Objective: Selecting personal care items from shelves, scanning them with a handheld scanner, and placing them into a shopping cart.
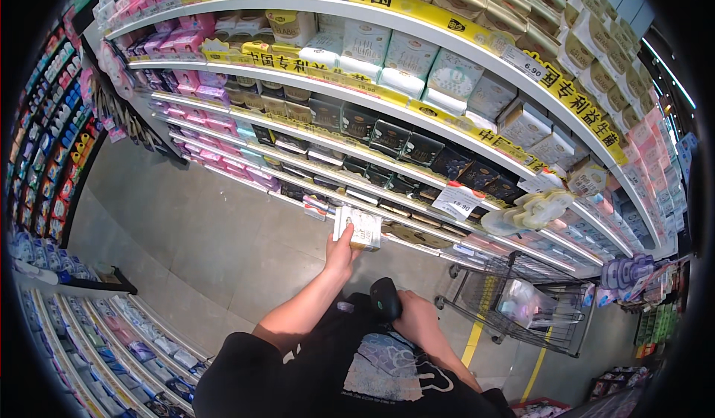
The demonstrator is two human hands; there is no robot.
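Observation:
My left hand (340, 253) is closed around a small white box-shaped package (367, 228) with a gold-toned edge, held out in front of the shelves with the thumb across its face. Close to my body, my right hand (418, 316) grips a black handheld barcode scanner (384, 299). The scanner's head is upright and apart from the package. Similar white packs (408, 53) stand in a row on the shelf beyond, with black packs (387, 133) on a lower level.
Long curved shelving (417, 94) with yellow label strips runs across the front. A wire shopping cart (547, 317) holding a clear plastic bag (521, 302) stands at the right. Another shelf rack (100, 343) lies at lower left. Round display tags (532, 211) jut from the shelf.

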